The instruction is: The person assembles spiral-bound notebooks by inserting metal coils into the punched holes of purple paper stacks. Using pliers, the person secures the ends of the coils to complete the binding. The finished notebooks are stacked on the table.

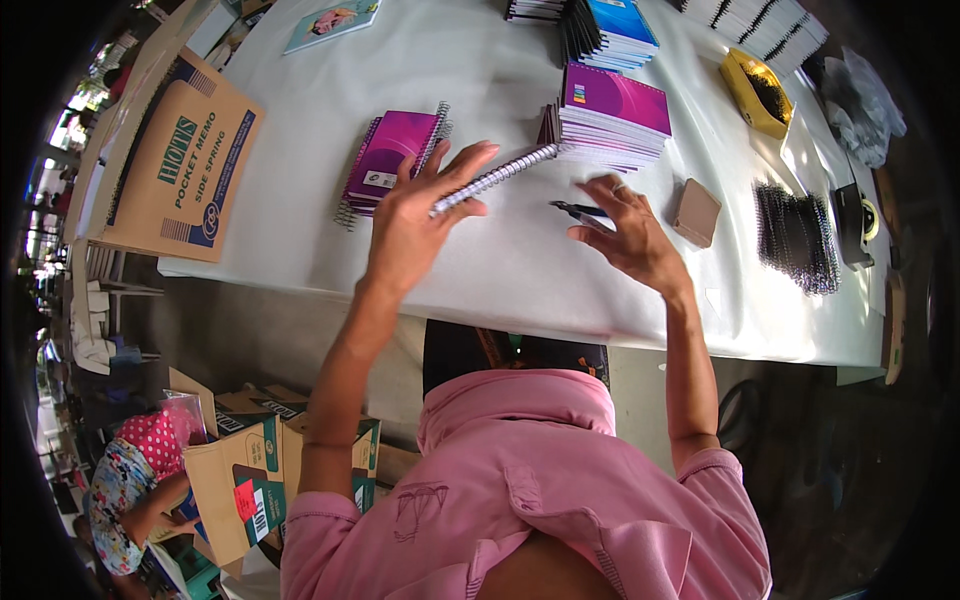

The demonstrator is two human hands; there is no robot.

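1. The left hand (425, 205) grasps a slim spiral-bound notebook (500, 175) between thumb and fingers, above the white-covered table (500, 280); the notebook is seen along its pale, coiled spine (its covers, and any lettering on them, are turned out of sight).
2. The right hand (628, 228) loosely grasps a small pair of dark-handled pliers (585, 211) between thumb and fingers, the tips pointing toward the left hand.
3. Just beyond the left hand lies a stack of purple-covered spiral notebooks (398, 140) with black coils along both sides; the top one bears a small white label (380, 180) with dark print too fine to make out.
4. Beyond the right hand sits a taller stack of purple-covered books (615, 103), the top cover carrying light lettering and a small multicoloured mark near its left edge. Behind it are blue-covered books (622, 32).
5. At the table's left stands a brown cardboard box (185, 165) printed with large green lettering, smaller dark lines, striped blocks and a round emblem on a dark blue border.
6. Near the right hand is a brown rectangular block (697, 213); farther right lie loose black plastic coils (797, 238), with more inside a yellow container (745, 95).
7. At lower left, another person (150, 445) reaches toward an open carton (222, 490) bearing a red sticker (245, 500) and green-printed panels.
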